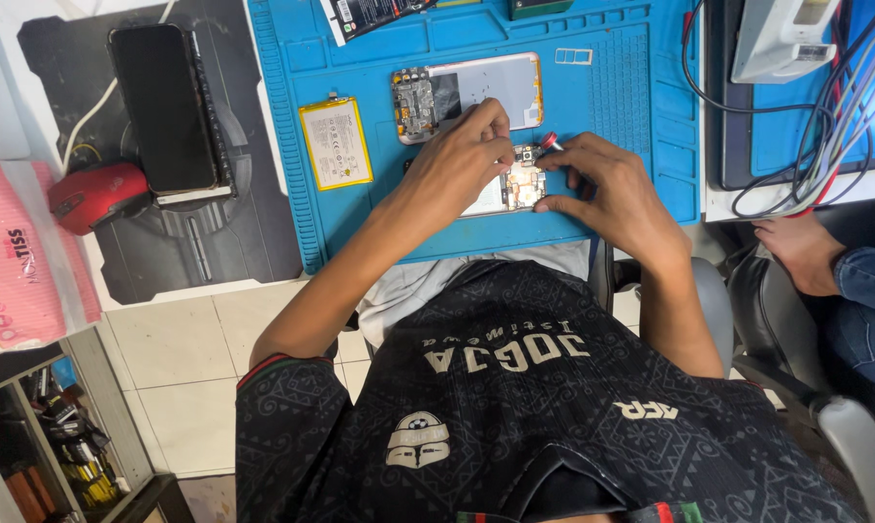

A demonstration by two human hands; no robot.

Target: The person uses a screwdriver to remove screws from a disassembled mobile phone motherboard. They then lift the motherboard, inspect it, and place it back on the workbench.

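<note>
Pink plastic pack (16, 261) lies at far left, beside a red mouse (98, 192) and a black phone (163, 107) on a dark pad (234, 232). On the blue mat (641, 116), left to right: a yellow-edged battery (336, 142), an opened phone frame (481, 92) farther off, then the circuit board (521, 182) lying nearer, between the two hands. Left hand (457, 169) comes in from the left; its fingers are curled and the fingertips press on the board's left and far edge, pinning it rather than lifting it. Right hand (612, 189) sits just right of the board, fingers closed around a red-tipped tool (550, 141), thumb along the board's near right edge. The tool's tip is hidden. Board's long axis runs left-right; both hands touch it, the left covering more of it. Cables (825, 136) hang at far right, past another person's hand (796, 247).
</note>
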